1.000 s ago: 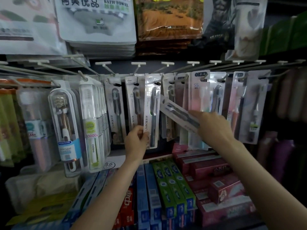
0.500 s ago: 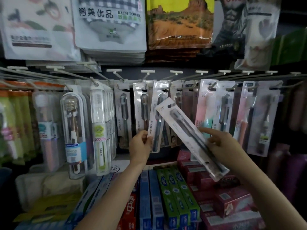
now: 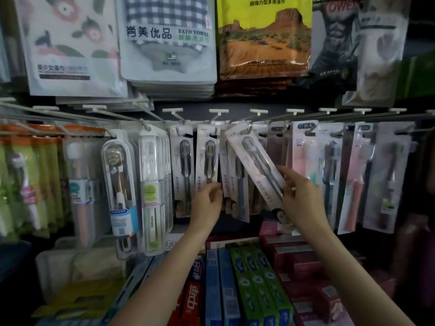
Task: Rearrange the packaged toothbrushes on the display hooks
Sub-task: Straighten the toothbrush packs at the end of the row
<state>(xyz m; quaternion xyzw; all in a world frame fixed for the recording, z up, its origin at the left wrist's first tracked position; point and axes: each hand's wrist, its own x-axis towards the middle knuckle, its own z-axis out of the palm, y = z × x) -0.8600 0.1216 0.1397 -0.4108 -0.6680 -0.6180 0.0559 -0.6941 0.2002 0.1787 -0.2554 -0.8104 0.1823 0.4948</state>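
head view, change: the right hand (image 3: 300, 198) is bringing the loose toothbrush pack (image 3: 256, 163) up from lower in the frame; half a second ago its top corner was hanging well under the hooks, now it is arriving at the hook row (image 3: 235, 118) at centre.
head view, pack: it is tilting, top end leaning to the upper left of centre, bottom end sitting in the right hand.
head view, right hand: fingers are curling round the pack's lower end, pinching it.
head view, left hand: the left hand (image 3: 208, 201) is gripping the bottom edge of a hanging pack (image 3: 207, 158) left of centre, as it was a second ago.
head view, meaning: judging by this, the pack is getting lined up for threading onto a hook; it is looking not yet hung.
head view, hidden: the pack's hang hole and the hook tip behind it are blurring together, so i cannot tell whether they are meeting.
head view, hard to read: small print on the packs is too soft; packs at the far right are sinking into shadow.
head view, cut off: the toothpaste boxes (image 3: 254, 285) are running out of the bottom edge.
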